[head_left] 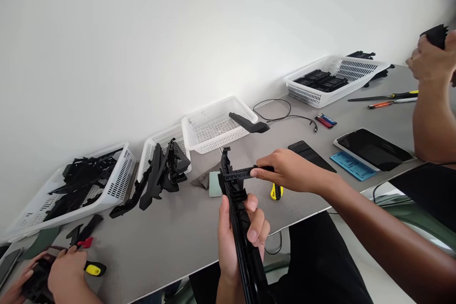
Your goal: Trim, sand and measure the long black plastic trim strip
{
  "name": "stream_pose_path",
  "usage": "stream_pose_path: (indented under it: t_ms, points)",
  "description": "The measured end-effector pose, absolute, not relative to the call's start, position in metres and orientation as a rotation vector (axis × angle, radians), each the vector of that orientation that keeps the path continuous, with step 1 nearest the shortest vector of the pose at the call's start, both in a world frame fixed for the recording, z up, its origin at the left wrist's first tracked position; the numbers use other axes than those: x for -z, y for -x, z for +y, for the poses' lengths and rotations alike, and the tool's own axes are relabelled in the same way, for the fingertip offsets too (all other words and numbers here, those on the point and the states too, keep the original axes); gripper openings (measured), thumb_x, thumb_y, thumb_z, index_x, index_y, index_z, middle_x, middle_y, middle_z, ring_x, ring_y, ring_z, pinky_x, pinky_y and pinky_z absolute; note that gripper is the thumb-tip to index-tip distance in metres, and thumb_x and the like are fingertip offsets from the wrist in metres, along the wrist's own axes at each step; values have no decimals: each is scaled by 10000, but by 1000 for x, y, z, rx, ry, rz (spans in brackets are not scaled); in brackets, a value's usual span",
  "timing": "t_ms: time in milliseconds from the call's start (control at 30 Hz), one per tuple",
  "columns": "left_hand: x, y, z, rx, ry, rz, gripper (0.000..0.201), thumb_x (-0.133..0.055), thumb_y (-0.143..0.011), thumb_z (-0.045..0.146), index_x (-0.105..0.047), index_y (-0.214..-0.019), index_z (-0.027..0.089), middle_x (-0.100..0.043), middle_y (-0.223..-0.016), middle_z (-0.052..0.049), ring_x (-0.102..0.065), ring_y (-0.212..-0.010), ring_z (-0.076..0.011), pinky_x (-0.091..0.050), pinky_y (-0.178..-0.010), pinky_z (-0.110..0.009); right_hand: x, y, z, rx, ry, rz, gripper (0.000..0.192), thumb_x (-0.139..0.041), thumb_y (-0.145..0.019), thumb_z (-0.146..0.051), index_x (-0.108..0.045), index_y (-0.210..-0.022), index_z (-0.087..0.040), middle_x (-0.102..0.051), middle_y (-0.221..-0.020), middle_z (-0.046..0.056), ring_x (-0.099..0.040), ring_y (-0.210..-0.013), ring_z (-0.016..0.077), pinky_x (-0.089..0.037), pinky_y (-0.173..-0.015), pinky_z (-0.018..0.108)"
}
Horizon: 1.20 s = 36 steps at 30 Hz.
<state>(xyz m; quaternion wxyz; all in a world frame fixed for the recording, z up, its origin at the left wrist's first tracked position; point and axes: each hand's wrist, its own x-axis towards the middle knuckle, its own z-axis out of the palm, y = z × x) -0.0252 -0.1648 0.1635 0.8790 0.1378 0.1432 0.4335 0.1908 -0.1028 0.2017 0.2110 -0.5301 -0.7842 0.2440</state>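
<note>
My left hand (242, 237) is wrapped round a long black plastic part (245, 247), which stands tilted up in front of me above the table's edge. A dark caliper (238, 174) with white scale marks lies across the part near its upper end. Its right end is pinched between the thumb and fingers of my right hand (285, 168). The caliper's jaws touch or overlap the part; I cannot tell which. On the table behind them are a pale green card (214, 184) and a yellow-and-black utility knife (276, 192), partly below my right hand.
White baskets (123, 171) of black parts line the wall; another basket (210, 128) has a dark curved part (249, 123) on its rim. Phones (374, 148), a cable and hand tools lie rightward. Other people's hands (67, 268) work at the left and right (432, 59), holding black parts.
</note>
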Motion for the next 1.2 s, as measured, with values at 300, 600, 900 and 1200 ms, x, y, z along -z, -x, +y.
stream_pose_path:
  t_ms: [300, 600, 900, 1200]
  points:
    - [-166, 25, -165, -913, -309, 311, 477, -590, -1090, 578, -668, -899, 148, -422, -659, 49, -189, -503, -75, -323, -534, -227, -212, -188, -101, -687, 1455, -2218, 598, -384, -1136, -631, -386, -689, -233, -434, -581, -34, -272, -556, 140, -198, -615, 352]
    - [-170, 25, -165, -930, -375, 341, 484, -591, -1089, 581, -719, -951, 135, -529, -748, 15, -257, -507, -53, -340, -540, -220, -213, -188, -102, -688, 1441, -2213, 618, -339, -1135, -656, -362, -685, -233, -395, -569, -44, -259, -549, 133, -197, -609, 352]
    - [-155, 29, -207, -799, -264, 309, 593, -628, -1060, 626, -677, -1517, 252, -602, -785, 20, -412, -465, -59, -392, -508, -228, -225, -213, -130, -486, 1665, -1975, 614, -398, -1113, -681, -358, -683, -245, -389, -526, -32, -282, -517, 150, -226, -561, 340]
    - [-142, 59, -238, -714, -186, 484, 569, -571, -1022, 760, -712, -1417, 375, -657, -809, -9, -456, -430, -68, -276, -418, -209, -206, -192, -193, -721, 1458, -2175, 564, -354, -1177, -590, -440, -742, -241, -499, -586, -22, -356, -504, 143, -227, -543, 343]
